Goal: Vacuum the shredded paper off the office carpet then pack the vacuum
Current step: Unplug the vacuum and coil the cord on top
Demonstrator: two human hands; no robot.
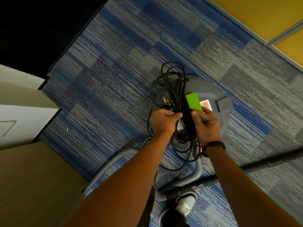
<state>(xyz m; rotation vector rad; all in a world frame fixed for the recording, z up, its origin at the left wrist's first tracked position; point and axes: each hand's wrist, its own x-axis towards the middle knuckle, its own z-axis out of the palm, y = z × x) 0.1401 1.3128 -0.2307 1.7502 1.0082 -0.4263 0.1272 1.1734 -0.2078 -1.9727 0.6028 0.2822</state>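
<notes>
A grey round canister vacuum (208, 94) stands on the blue and grey carpet (114, 66) in the middle of the view. A green label (193, 102) lies on its lid. A black power cord (173, 82) is bundled in loose loops over the lid, its plug (165, 101) showing at the left. My left hand (164, 122) grips several strands of the cord. My right hand (207, 125) holds the cord bundle from the other side, beside the green label. A grey ribbed hose (108, 167) curves across the floor below the vacuum.
A brown cardboard-coloured surface (36, 182) fills the lower left, with white wall panels (21, 122) above it. A yellow partition (262, 15) runs along the top right. A black tube (268, 163) lies at the right. My shoe (185, 205) stands by the hose. A small white paper scrap (67, 129) lies on the carpet at left.
</notes>
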